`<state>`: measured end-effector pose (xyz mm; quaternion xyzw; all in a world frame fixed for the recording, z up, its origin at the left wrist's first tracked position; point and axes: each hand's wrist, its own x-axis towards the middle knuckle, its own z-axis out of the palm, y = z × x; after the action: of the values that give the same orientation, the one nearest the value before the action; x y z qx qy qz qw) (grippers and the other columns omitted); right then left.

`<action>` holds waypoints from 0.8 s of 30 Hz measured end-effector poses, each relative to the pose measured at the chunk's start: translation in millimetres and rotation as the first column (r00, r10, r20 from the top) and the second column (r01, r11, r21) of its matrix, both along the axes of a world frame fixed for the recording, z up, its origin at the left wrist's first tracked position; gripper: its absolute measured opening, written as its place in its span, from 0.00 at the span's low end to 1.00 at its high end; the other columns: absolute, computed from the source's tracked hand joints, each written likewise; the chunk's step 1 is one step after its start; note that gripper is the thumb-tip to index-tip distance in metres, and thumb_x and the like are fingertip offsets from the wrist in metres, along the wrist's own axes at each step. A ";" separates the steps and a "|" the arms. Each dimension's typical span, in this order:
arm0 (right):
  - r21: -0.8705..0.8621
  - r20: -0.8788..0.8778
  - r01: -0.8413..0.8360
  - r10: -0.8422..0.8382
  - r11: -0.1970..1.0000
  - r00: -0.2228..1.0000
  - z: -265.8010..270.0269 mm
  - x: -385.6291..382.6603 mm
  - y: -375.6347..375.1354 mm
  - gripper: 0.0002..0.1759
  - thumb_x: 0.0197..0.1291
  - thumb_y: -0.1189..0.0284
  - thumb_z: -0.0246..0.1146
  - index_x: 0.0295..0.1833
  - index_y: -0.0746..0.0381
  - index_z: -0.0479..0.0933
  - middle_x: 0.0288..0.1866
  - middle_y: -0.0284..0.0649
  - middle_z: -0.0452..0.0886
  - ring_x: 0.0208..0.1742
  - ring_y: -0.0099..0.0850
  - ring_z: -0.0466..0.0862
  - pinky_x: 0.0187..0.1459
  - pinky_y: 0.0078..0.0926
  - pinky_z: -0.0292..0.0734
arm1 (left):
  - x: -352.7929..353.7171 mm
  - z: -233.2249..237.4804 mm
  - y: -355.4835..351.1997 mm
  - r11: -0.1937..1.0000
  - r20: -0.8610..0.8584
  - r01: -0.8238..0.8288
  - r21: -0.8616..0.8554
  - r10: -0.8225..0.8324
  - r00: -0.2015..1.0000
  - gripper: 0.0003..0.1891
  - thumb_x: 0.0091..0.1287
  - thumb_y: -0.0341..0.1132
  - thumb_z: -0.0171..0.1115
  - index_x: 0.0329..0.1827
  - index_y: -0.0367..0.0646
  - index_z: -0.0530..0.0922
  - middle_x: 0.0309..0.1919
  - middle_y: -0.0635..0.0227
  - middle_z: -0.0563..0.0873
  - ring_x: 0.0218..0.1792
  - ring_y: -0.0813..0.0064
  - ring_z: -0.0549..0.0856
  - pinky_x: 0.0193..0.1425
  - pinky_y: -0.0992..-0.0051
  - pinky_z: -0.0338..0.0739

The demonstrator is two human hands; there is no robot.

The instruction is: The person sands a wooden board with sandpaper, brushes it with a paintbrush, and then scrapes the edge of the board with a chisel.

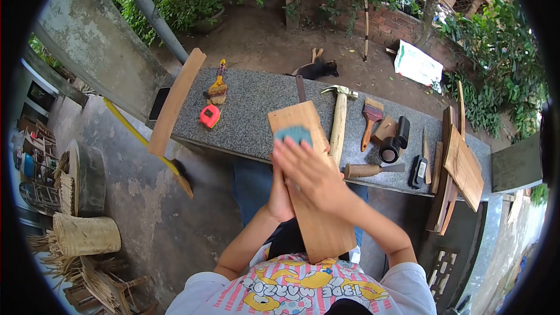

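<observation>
A flat wooden board [326,230] slants up from my lap, its far end resting over the edge of the granite counter. My left hand [280,198] grips the board along its left side; part of the fingers is hidden behind the wood. Lying across the upper face, my right hand [312,178] presses a blue-green sanding pad [294,135] against the board. The pad is blurred and partly covered by the fingertips, so its exact make does not show. Just right of the board lies a claw hammer [338,119], and a wooden-handled chisel [364,170] is near my right wrist.
The granite counter [251,93] holds a tape measure [210,116], a yellow-handled brush [217,88], another paintbrush [371,119], and a black tool [389,150]. A long curved wooden piece [178,102] overhangs the left end; wooden pieces [464,166] stack at the right. A dog [318,70] lies beyond.
</observation>
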<state>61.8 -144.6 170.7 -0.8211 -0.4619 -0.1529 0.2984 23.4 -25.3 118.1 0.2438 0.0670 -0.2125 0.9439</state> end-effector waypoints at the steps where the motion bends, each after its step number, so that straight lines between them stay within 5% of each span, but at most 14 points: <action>1: -0.116 0.130 0.022 -0.007 0.993 0.991 -13.7 -13.7 -0.5 0.32 0.64 0.69 0.47 0.73 0.73 0.60 0.78 0.50 0.59 0.80 0.43 0.56 0.77 0.46 0.50 | -1.0 -7.7 2.6 0.998 -0.055 -0.061 -0.022 0.060 0.997 0.44 0.67 0.75 0.28 0.80 0.58 0.51 0.75 0.67 0.63 0.74 0.68 0.65 0.75 0.60 0.64; 2: -0.225 0.257 0.063 -0.003 0.972 0.966 -16.4 -20.2 -0.6 0.32 0.69 0.65 0.40 0.74 0.72 0.57 0.79 0.50 0.56 0.81 0.42 0.52 0.79 0.47 0.46 | -0.9 -8.7 5.2 0.998 -0.058 -0.061 -0.025 0.060 0.997 0.44 0.67 0.75 0.28 0.80 0.58 0.51 0.75 0.67 0.63 0.74 0.68 0.65 0.75 0.60 0.64; 4: -0.246 0.283 0.084 -0.011 0.966 0.959 -17.9 -14.5 -5.4 0.31 0.71 0.66 0.39 0.75 0.71 0.57 0.79 0.49 0.57 0.81 0.43 0.54 0.79 0.47 0.47 | 1.5 -10.3 6.6 0.961 0.187 0.210 -0.183 -0.175 0.967 0.45 0.67 0.76 0.29 0.80 0.56 0.52 0.75 0.64 0.64 0.74 0.68 0.65 0.74 0.61 0.64; 6: -0.071 0.063 0.048 -0.044 0.996 0.997 -3.1 2.2 -4.5 0.33 0.59 0.73 0.53 0.71 0.73 0.64 0.76 0.51 0.63 0.78 0.44 0.61 0.75 0.44 0.54 | 3.5 1.0 -2.5 0.955 0.149 0.249 -0.161 -0.226 0.963 0.47 0.65 0.77 0.28 0.79 0.55 0.53 0.75 0.64 0.64 0.74 0.68 0.66 0.75 0.61 0.63; 9: 0.001 0.031 0.074 -0.074 0.997 0.997 26.1 21.4 1.0 0.33 0.59 0.73 0.53 0.71 0.73 0.64 0.76 0.51 0.64 0.78 0.44 0.62 0.75 0.44 0.55 | 3.7 17.0 -9.3 0.991 0.059 0.136 -0.019 -0.135 0.989 0.52 0.64 0.79 0.26 0.80 0.45 0.49 0.77 0.63 0.58 0.75 0.66 0.62 0.77 0.61 0.57; 12: 0.009 0.059 0.084 -0.084 0.996 0.995 20.8 14.8 4.8 0.34 0.58 0.72 0.55 0.71 0.72 0.63 0.75 0.50 0.65 0.77 0.43 0.64 0.75 0.44 0.56 | 7.7 18.8 -3.0 1.000 0.031 -0.026 0.015 0.025 0.999 0.50 0.63 0.79 0.27 0.79 0.49 0.54 0.74 0.64 0.64 0.73 0.67 0.66 0.75 0.60 0.63; 13: -0.009 0.007 0.001 -0.001 1.000 1.000 3.8 5.7 2.2 0.35 0.59 0.73 0.57 0.73 0.69 0.62 0.76 0.49 0.64 0.77 0.43 0.63 0.75 0.45 0.56 | 12.4 24.2 5.3 0.993 0.092 0.028 -0.112 -0.018 0.996 0.50 0.63 0.79 0.27 0.77 0.50 0.57 0.72 0.61 0.67 0.71 0.63 0.69 0.74 0.59 0.65; 14: -0.026 -0.046 -0.084 0.083 0.996 0.996 -7.4 -5.1 -1.0 0.36 0.59 0.74 0.59 0.74 0.67 0.61 0.77 0.47 0.63 0.77 0.43 0.63 0.75 0.45 0.56 | 16.5 17.5 19.0 0.995 0.053 -0.047 -0.084 0.052 0.997 0.52 0.61 0.81 0.29 0.77 0.50 0.57 0.68 0.51 0.70 0.68 0.45 0.70 0.72 0.49 0.63; 16: -0.075 -0.105 -0.154 0.146 0.985 0.984 -17.1 -34.8 -9.5 0.35 0.60 0.73 0.59 0.74 0.67 0.61 0.76 0.47 0.63 0.78 0.42 0.63 0.75 0.44 0.56 | 27.9 24.5 35.3 0.987 0.179 -0.108 -0.123 0.129 0.975 0.52 0.59 0.82 0.28 0.76 0.52 0.59 0.64 0.45 0.73 0.64 0.40 0.73 0.69 0.44 0.65; 20: -0.132 -0.212 -0.233 0.203 0.963 0.956 -19.3 -50.0 -21.1 0.33 0.64 0.71 0.59 0.74 0.66 0.62 0.75 0.47 0.65 0.78 0.40 0.63 0.76 0.43 0.57 | 32.4 25.5 49.4 0.954 0.070 -0.251 -0.164 0.265 0.962 0.52 0.60 0.82 0.27 0.76 0.50 0.59 0.64 0.45 0.73 0.62 0.40 0.75 0.70 0.44 0.65; 22: -0.111 -0.178 -0.197 0.176 0.974 0.968 -18.3 -35.3 -16.4 0.33 0.64 0.71 0.58 0.74 0.67 0.61 0.76 0.47 0.65 0.78 0.40 0.62 0.76 0.43 0.56 | 28.3 27.8 36.7 0.983 0.222 -0.109 -0.145 0.140 0.965 0.52 0.60 0.82 0.28 0.74 0.49 0.61 0.64 0.47 0.73 0.63 0.44 0.75 0.69 0.47 0.68; 24: -0.098 -0.135 -0.170 0.156 0.980 0.978 -11.0 -14.5 -10.7 0.33 0.65 0.71 0.58 0.74 0.67 0.61 0.76 0.46 0.64 0.78 0.41 0.62 0.76 0.43 0.55 | 19.8 24.4 19.8 0.994 0.086 -0.069 -0.082 0.076 0.993 0.53 0.61 0.82 0.26 0.75 0.46 0.59 0.65 0.51 0.74 0.65 0.48 0.75 0.70 0.51 0.68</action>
<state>47.4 -155.3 159.7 -0.8035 -0.5158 -0.0501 0.2931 43.2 -5.5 142.5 0.2130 0.0253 -0.1695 0.9619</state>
